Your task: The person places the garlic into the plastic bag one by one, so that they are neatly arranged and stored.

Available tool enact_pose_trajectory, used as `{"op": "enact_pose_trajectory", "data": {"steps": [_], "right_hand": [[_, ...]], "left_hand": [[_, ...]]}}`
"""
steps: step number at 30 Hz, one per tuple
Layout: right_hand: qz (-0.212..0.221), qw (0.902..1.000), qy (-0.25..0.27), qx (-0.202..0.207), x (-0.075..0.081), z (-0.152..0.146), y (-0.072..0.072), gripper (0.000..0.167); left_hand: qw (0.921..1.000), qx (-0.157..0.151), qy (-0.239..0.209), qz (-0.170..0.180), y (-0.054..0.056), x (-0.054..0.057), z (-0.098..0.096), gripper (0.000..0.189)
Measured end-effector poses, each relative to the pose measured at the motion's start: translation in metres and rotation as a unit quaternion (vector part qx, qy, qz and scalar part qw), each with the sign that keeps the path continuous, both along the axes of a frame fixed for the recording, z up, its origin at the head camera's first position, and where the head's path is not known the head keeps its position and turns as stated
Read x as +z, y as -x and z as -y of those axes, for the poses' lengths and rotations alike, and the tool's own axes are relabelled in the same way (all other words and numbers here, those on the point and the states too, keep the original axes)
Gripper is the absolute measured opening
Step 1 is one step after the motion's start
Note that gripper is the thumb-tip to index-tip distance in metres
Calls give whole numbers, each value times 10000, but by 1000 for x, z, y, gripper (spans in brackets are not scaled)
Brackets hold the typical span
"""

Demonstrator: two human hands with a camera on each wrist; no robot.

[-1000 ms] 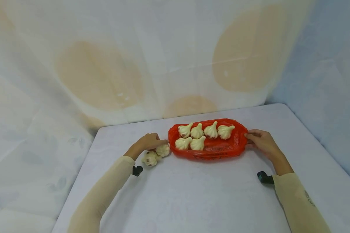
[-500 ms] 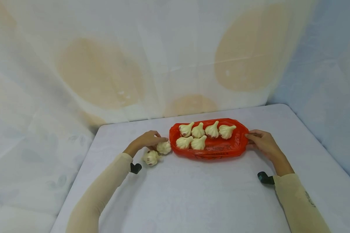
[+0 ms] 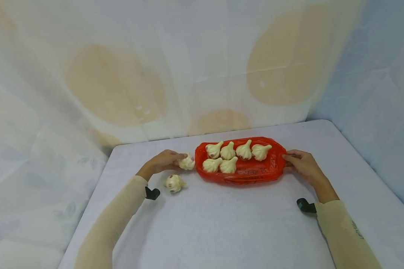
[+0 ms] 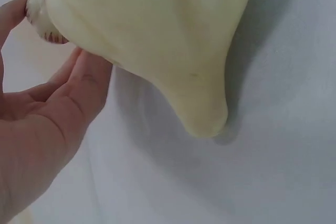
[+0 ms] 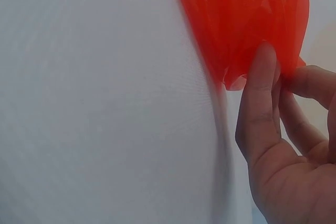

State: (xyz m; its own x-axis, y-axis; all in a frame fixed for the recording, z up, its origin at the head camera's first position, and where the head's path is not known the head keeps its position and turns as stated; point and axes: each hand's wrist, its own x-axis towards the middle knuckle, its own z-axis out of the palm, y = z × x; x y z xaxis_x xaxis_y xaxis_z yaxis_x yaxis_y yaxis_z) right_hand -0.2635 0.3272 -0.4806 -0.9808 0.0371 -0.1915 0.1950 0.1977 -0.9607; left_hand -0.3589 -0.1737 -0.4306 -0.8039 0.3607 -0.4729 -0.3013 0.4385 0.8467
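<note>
My left hand [image 3: 165, 160] grips a pale garlic bulb [image 3: 187, 162] just left of a red plastic bag [image 3: 252, 175], which is spread out like a shallow tray. In the left wrist view a second garlic bulb [image 4: 157, 40] looms large and partly hides the held one [image 4: 42, 17]; the thumb presses on that held bulb. This second bulb [image 3: 174, 183] lies on the table below my left hand. Several garlic bulbs [image 3: 244, 150] lie in two rows in the bag. My right hand [image 3: 303, 164] pinches the bag's right end [image 5: 247, 24] between thumb and fingers.
The white-covered table [image 3: 229, 224] has its back edge close to a pale curtain [image 3: 188, 74] with tan spots. A bluish cloth wall [image 3: 377, 104] rises on the right. A dark wrist camera [image 3: 306, 205] sits by each sleeve.
My left hand has moved from the bag's left end to the garlic bulb beside it and shifted that bulb slightly up and left, away from the second bulb. My right hand has stayed put.
</note>
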Motion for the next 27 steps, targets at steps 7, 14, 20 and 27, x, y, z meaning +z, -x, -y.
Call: {"op": "enact_pose_trajectory", "data": {"steps": [7,14,20,27], "right_hand": [[38,10000,-44,-9,0,1,1,57],[3,10000,-68,-30,-1,0,1,56],[58,10000,-12,-36,-1,1,0,57],[110,9999,-100,-62,1,1,-1,57]], "left_hand": [[9975,437,-256,-502,-1,-2,1,51],[9876,370,392,-1472,-4,-8,3,56],[9651,131,1014,-2411,-5,-9,8,53],[9508,-35,1073,-2906,1,-22,8,59]]}}
